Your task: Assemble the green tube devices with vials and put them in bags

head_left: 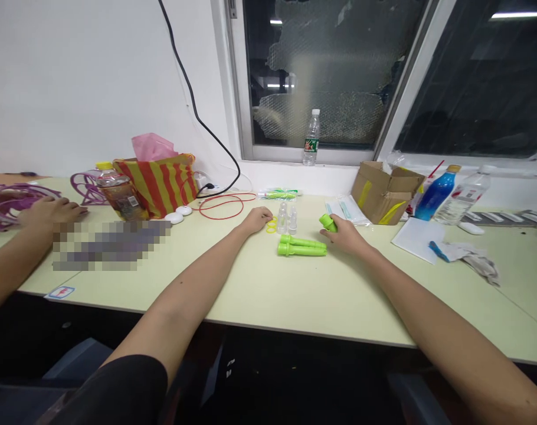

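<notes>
Holding, right grip: one green tube, partly hidden by the fingers.
Left grip: at the yellow rings, at least three; cannot tell whether any is pinched.
Lying tubes: two, green, on the bench between the grips.
Clear bottles: two, upright, just behind.

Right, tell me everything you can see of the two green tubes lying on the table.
The two green tubes are bright lime green and look like plastic. Each has a wider, collared end to the left and narrows toward the right. They lie on their sides, next to each other, on the pale table, just in front of the small clear bottles. The right hand is near their narrow ends but does not hold them.
</notes>
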Demonstrator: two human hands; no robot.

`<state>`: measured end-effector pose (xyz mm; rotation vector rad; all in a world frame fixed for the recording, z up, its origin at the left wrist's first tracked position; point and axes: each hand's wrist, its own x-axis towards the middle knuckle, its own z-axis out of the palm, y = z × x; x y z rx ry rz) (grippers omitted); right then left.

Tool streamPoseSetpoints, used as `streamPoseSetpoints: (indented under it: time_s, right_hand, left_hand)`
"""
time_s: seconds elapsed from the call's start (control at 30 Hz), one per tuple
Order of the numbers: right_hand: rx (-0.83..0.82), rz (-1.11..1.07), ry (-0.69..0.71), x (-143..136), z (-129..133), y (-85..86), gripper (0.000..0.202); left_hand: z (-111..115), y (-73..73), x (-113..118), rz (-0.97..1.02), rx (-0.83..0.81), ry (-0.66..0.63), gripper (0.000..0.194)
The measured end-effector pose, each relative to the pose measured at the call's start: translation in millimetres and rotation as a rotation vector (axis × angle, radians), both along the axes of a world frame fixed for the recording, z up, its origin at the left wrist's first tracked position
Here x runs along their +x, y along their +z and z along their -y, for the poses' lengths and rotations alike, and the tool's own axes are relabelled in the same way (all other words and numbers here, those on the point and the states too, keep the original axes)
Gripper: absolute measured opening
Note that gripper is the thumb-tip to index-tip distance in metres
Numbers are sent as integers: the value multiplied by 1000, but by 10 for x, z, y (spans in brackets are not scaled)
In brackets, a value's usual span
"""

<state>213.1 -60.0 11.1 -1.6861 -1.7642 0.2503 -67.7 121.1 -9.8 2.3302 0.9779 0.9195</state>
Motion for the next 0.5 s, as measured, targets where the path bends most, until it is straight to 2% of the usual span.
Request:
streamPoseSetpoints:
  time_s: [0.3,0.4,0.5]
  right_hand:
    - [-12,63,-18,20,-12,-24,30]
    - [11,54,-33,20,-38,-46,40]
    - [46,27,-12,28,-102,-95,50]
  left_hand:
    - [8,-2,-10,-15,23,5,17]
    - [21,4,-13,-4,40,23,21]
    - [33,13,-29,29,57,102,27]
